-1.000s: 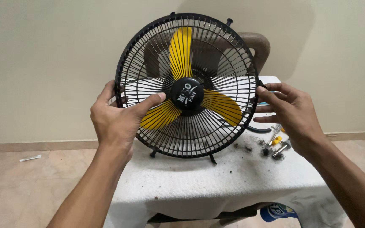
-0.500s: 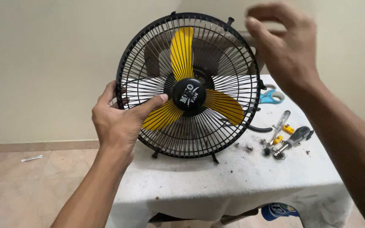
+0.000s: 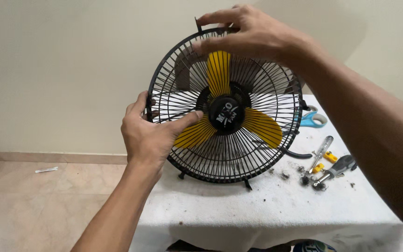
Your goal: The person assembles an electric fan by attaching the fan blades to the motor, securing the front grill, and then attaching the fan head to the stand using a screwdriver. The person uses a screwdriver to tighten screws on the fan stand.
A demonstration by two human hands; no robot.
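A round table fan [image 3: 239, 154] with a black wire guard and yellow blades [image 3: 263, 127] stands upright on a table draped in a white cloth [image 3: 257, 210]. My left hand [image 3: 152, 133] grips the guard's left rim, thumb stretched across the wires toward the black hub [image 3: 227, 115]. My right hand [image 3: 250, 33] reaches over from the right and holds the guard's top rim, fingers curled on the wires. Part of the top rim is hidden under it.
To the right of the fan lie blue-handled scissors [image 3: 314, 120], two screwdrivers [image 3: 332, 169], a small yellow part [image 3: 330, 156] and bits of dark dust [image 3: 304, 176]. A beige wall is behind. The tiled floor at the left carries a small white scrap [image 3: 46, 170].
My right hand left the guard's right rim, rose, and now holds the top rim. The left hand kept its grip. The view shifted, so the fan sits further right.
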